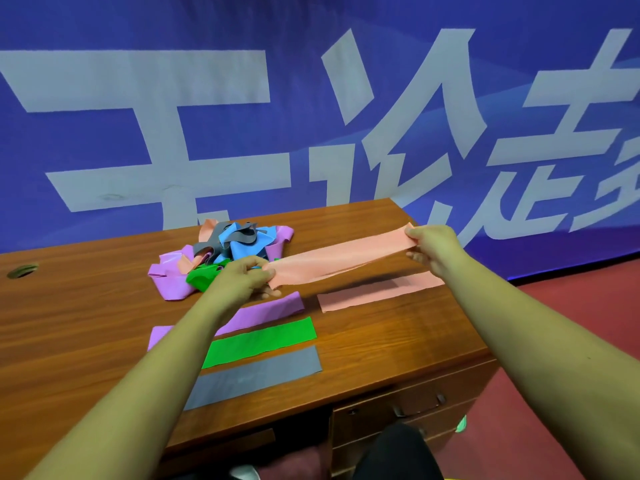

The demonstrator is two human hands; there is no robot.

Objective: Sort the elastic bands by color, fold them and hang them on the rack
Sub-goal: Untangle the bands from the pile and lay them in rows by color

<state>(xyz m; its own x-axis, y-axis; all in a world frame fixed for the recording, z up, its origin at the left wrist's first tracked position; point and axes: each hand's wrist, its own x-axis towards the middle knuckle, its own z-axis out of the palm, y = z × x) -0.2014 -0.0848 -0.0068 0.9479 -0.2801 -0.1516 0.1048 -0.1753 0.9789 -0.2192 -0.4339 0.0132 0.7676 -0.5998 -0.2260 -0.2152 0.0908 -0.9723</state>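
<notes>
Both ends of the pink band pinched between left hand and right hand.

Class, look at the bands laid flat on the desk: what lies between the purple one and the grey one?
A single flat green band lies between the purple band and the grey band, as the head view shows.
</notes>
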